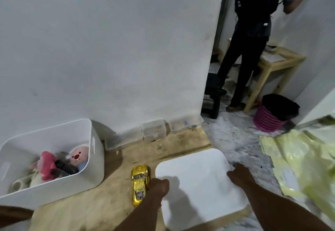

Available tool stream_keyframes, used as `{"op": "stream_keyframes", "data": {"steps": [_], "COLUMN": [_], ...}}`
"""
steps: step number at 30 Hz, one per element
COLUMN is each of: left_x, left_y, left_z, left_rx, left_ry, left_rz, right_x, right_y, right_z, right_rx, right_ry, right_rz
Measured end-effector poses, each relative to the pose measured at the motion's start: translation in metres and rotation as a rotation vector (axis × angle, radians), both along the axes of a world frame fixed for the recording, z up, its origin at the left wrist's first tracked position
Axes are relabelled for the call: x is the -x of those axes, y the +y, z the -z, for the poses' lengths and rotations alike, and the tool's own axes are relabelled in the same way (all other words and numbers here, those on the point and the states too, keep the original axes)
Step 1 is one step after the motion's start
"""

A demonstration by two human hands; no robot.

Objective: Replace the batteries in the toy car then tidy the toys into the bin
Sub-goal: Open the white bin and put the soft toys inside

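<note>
A shiny gold toy car (139, 183) lies on the tan mat, nose pointing away from me. Just right of it lies a flat white square lid (197, 181). My left hand (159, 185) is curled at the lid's left edge, right beside the car. My right hand (239, 174) grips the lid's right edge with bent fingers. At the left stands the white toy bin (94, 151), open on top. It holds a pink plush (47, 165), a round pink-faced plush (78, 156) and other toys.
Clear plastic boxes (154, 131) line the foot of the white wall. A person in dark clothes stands at the back right by a wooden table (277, 63). A pink basket (268, 120) and yellow-green plastic sheets (299, 161) lie to the right.
</note>
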State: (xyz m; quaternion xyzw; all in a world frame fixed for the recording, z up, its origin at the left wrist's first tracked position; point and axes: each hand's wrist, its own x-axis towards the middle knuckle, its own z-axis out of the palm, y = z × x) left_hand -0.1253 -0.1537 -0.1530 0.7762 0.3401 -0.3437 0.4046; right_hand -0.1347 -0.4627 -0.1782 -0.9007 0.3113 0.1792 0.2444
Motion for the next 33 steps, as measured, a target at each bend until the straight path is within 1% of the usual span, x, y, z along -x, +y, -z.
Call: {"op": "stream_keyframes", "data": {"steps": [2, 4, 8, 11, 13, 15, 19, 21, 26, 28, 30, 33], "left_x": [-0.003, -0.007, -0.007, -0.005, -0.009, -0.017, -0.042, -0.053, -0.075, -0.075, -0.072, -0.060], "left_y": [-0.001, -0.003, -0.004, -0.005, -0.005, -0.004, 0.012, 0.030, 0.102, 0.145, 0.190, 0.268], "left_z": [0.003, 0.003, -0.001, -0.001, -0.011, -0.030, -0.084, -0.115, -0.183, -0.203, -0.214, -0.220], "left_rx": [-0.010, 0.022, 0.105, 0.176, 0.191, 0.165, 0.120, 0.090, -0.031, -0.077, -0.102, -0.143], "left_ry": [-0.015, -0.017, -0.007, -0.032, -0.104, -0.225, -0.481, -0.589, -0.824, -0.879, -0.908, -0.933], "left_rz": [-0.005, -0.033, -0.173, -0.249, -0.269, -0.257, -0.218, -0.204, -0.153, -0.172, -0.240, -0.352], "right_x": [-0.001, -0.002, -0.001, -0.001, -0.007, -0.017, -0.041, -0.051, -0.071, -0.077, -0.083, -0.089], "right_y": [0.000, 0.002, 0.001, -0.004, -0.007, -0.008, 0.009, 0.030, 0.105, 0.149, 0.196, 0.279], "right_z": [0.007, 0.009, 0.007, -0.006, -0.021, -0.040, -0.088, -0.111, -0.157, -0.171, -0.182, -0.194], "right_rx": [-0.012, -0.010, 0.058, 0.124, 0.172, 0.208, 0.161, 0.147, 0.106, 0.077, 0.043, -0.003], "right_ry": [0.034, 0.030, -0.024, -0.102, -0.165, -0.241, -0.548, -0.660, -0.822, -0.848, -0.839, -0.798], "right_rz": [-0.037, -0.055, -0.069, -0.011, 0.031, 0.051, 0.109, 0.127, 0.093, 0.074, 0.041, -0.084]}}
